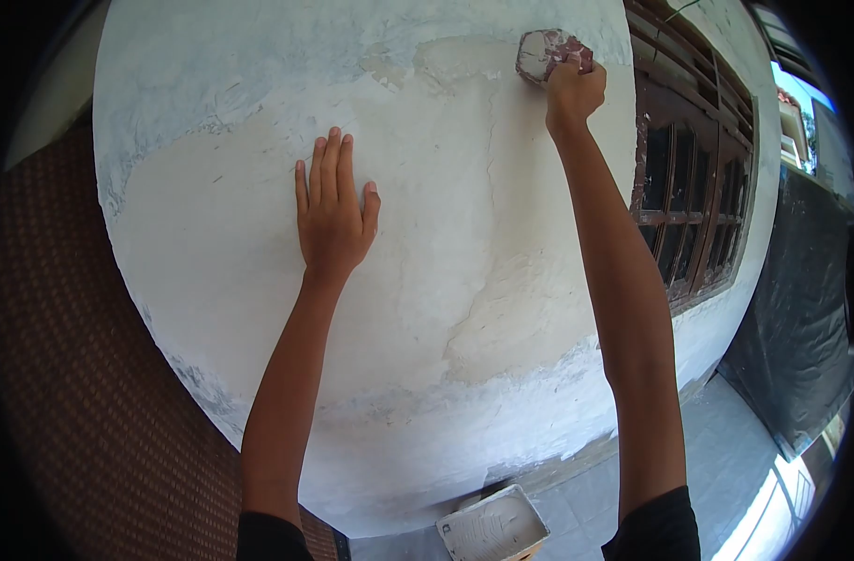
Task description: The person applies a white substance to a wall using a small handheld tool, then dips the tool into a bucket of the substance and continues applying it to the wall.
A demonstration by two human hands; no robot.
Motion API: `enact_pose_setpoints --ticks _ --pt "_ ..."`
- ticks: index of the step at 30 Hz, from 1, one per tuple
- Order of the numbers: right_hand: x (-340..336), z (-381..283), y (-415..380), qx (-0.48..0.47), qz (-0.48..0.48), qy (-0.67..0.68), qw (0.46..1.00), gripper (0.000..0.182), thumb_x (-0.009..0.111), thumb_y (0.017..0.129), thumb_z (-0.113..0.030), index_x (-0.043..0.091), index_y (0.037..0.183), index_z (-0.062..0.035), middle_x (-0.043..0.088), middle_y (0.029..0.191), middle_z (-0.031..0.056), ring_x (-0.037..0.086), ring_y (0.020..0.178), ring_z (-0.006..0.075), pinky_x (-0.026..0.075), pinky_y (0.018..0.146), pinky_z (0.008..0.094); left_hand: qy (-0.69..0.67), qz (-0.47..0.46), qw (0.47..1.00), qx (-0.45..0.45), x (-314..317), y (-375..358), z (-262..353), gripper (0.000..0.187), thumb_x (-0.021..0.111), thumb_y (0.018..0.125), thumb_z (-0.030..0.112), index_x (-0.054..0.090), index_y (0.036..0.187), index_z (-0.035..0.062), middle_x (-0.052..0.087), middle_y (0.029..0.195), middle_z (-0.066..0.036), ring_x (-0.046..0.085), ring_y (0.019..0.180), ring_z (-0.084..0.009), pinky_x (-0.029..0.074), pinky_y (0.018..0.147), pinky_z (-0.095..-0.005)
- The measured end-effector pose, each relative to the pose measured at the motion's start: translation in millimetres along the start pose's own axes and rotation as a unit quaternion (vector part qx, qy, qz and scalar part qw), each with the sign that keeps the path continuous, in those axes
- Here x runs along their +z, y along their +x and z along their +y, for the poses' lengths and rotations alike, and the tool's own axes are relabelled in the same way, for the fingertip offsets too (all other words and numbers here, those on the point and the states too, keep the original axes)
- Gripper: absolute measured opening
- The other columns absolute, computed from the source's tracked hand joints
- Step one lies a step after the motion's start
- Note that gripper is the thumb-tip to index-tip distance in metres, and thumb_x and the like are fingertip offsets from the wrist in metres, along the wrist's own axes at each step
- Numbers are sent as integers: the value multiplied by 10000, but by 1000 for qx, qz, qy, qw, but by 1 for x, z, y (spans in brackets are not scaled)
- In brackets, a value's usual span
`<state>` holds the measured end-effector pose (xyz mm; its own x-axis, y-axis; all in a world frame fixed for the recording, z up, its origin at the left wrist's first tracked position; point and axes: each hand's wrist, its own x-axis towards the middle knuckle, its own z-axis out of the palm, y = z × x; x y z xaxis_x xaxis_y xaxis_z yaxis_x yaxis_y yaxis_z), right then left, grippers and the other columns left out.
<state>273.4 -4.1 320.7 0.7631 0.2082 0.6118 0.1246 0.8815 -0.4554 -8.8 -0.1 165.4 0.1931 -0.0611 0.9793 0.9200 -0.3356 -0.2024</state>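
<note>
My left hand (332, 206) rests against the white and beige patched wall (408, 243), palm towards it, fingers stretched up and thumb apart. Higher up on the right, my right hand (575, 92) is closed around a reddish-brown tool (550, 56) smeared with pale paste. The tool lies at the wall surface, near the upper edge of a beige patch. A thin crack runs down the wall between my two hands.
A brown wooden window (694, 187) is right of my right forearm. Low in the middle, a tray of pale paste (494, 531) stands by the wall's foot. Brown woven matting (100, 355) lines the left; a dark sheet (796, 299) hangs at far right.
</note>
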Motion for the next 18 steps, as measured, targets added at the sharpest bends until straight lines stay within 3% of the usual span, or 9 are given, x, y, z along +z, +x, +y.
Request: enact_pose_setpoints --ticks 3,4,5,7,9,13,15,17,18 --pt "-2 -7 -15 -73 -42 13 996 380 573 1000 -231 554 1246 57 655 1114 127 652 971 195 532 822 303 7 -5 1000 -6 0 -1 3 623 528 945 186 320 1518 58 340 1571 -105 286 1475 -289 192 1213 -511" --pt "3 -7 -23 -108 -111 -6 988 377 574 1000 -244 570 1233 52 659 1106 127 645 970 193 516 844 310 9 -3 1000 -6 1 -2 3 627 527 946 187 313 1521 58 333 1576 -107 280 1478 -290 191 1213 -512" --pt "2 -5 -32 -138 -179 -48 973 394 573 985 -267 570 1237 36 666 1091 190 628 1047 297 441 960 410 10 -1 1000 -4 2 -3 5 631 526 947 188 307 1525 58 325 1582 -108 273 1481 -292 189 1213 -512" --pt "1 2 -26 -200 -208 -219 932 382 569 981 -282 576 1225 12 663 1098 196 596 1072 312 351 1031 454 14 -6 1000 -1 2 -7 6 632 520 950 189 301 1528 57 316 1589 -110 265 1486 -294 188 1213 -512" --pt "-5 10 -7 -90 -81 -169 978 355 555 985 -283 577 1200 -1 678 1058 176 566 1093 324 276 1068 482 20 -8 1000 2 2 -10 9 634 515 953 191 296 1532 57 306 1595 -113 257 1490 -295 186 1213 -512" --pt "-32 11 14 33 25 8 999 302 567 994 -231 567 1181 6 670 1070 176 651 997 280 471 924 387 31 -25 999 -16 1 -15 14 629 494 962 187 285 1541 54 276 1613 -112 234 1501 -298 175 1213 -516" --pt "-30 15 3 -55 -52 10 997 312 572 993 -230 573 1194 10 681 1046 151 645 1005 277 489 898 367 33 -29 999 -21 3 -17 19 629 488 966 185 280 1544 53 270 1617 -111 231 1503 -300 170 1212 -518" --pt "-33 20 -5 -161 -152 -147 964 336 585 972 -272 603 1190 -17 683 1054 141 630 1011 301 386 1003 426 31 -36 998 -32 3 -23 25 629 479 974 183 267 1550 50 262 1621 -109 220 1507 -301 154 1213 -520" --pt "-36 26 -2 -127 -115 -150 974 344 588 966 -279 603 1193 -21 683 1054 142 627 1017 303 356 1023 438 32 -38 998 -30 3 -27 27 629 479 974 183 267 1550 50 262 1621 -109 220 1507 -301 154 1213 -520"
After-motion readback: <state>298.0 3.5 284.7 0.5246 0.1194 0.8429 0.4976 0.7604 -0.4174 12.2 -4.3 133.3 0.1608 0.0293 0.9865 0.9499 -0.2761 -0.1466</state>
